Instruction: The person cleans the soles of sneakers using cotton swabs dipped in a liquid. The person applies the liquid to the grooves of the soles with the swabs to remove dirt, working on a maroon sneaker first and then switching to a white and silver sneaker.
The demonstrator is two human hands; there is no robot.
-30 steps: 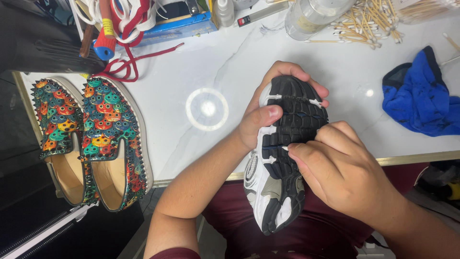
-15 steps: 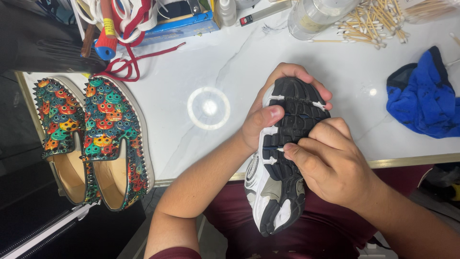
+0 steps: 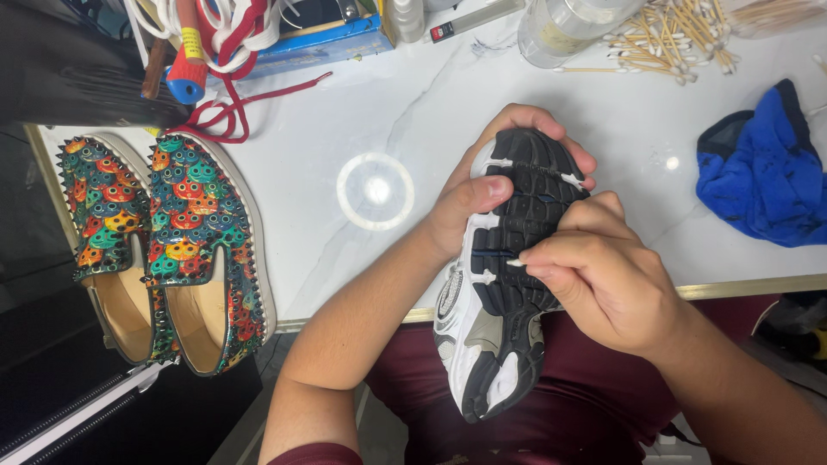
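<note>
Above the lap, both hands grip an upturned sneaker [image 3: 504, 284], sole showing.

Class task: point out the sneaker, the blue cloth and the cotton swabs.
sneaker [image 3: 517, 250]: head view, black sole tread.
blue cloth [image 3: 762, 168]: head view, middle of the folds.
cotton swabs [image 3: 668, 47]: head view, centre of the pile.

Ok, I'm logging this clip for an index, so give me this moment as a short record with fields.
left hand: grips the sneaker at its toe end, sole up
right hand: fingertips pinched on the sole's mid tread
pinched item: too small to tell
worktop: white marble table
left of hands: pair of spiked multicoloured loafers
far right: crumpled blue cloth
top edge: cotton swabs, red lace
</note>
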